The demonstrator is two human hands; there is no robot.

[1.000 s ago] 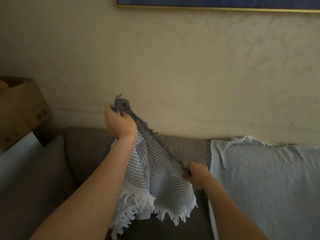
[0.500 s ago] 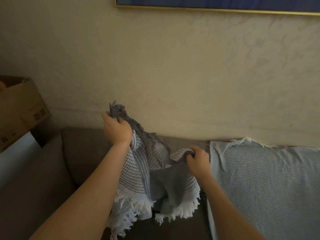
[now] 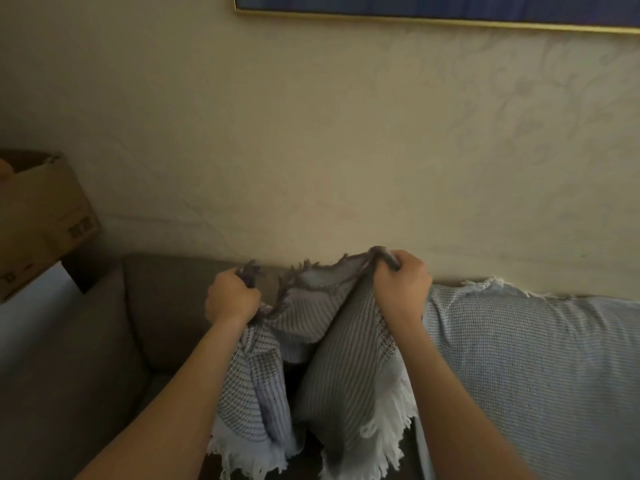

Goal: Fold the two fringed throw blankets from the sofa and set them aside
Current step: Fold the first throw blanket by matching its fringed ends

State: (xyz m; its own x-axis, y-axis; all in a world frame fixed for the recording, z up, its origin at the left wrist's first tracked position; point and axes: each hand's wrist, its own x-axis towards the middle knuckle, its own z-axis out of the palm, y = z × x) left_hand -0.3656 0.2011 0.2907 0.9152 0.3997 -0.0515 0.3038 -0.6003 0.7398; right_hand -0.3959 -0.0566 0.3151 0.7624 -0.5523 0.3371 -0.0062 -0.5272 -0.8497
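Observation:
A grey-and-white striped throw blanket point(image 3: 349, 368) with white fringe hangs between my hands in front of the sofa back. My left hand point(image 3: 231, 298) grips its dark-fringed top edge at the left. At the same height my right hand point(image 3: 401, 284) clutches the other top corner. The cloth sags between them and its white fringe dangles low. A second, light blue waffle-weave blanket point(image 3: 526, 358) with a fringed edge lies draped over the sofa back at the right, touching my right wrist.
The grey-brown sofa point(image 3: 162, 306) stands against a cream patterned wall. A cardboard box point(image 3: 38, 216) sits at the far left beyond the sofa arm. A gold-framed blue picture point(image 3: 433, 8) hangs high on the wall.
My right hand has risen from low on the blanket to the top edge, level with the left. My left hand has dropped a little. The blanket now spreads between both hands.

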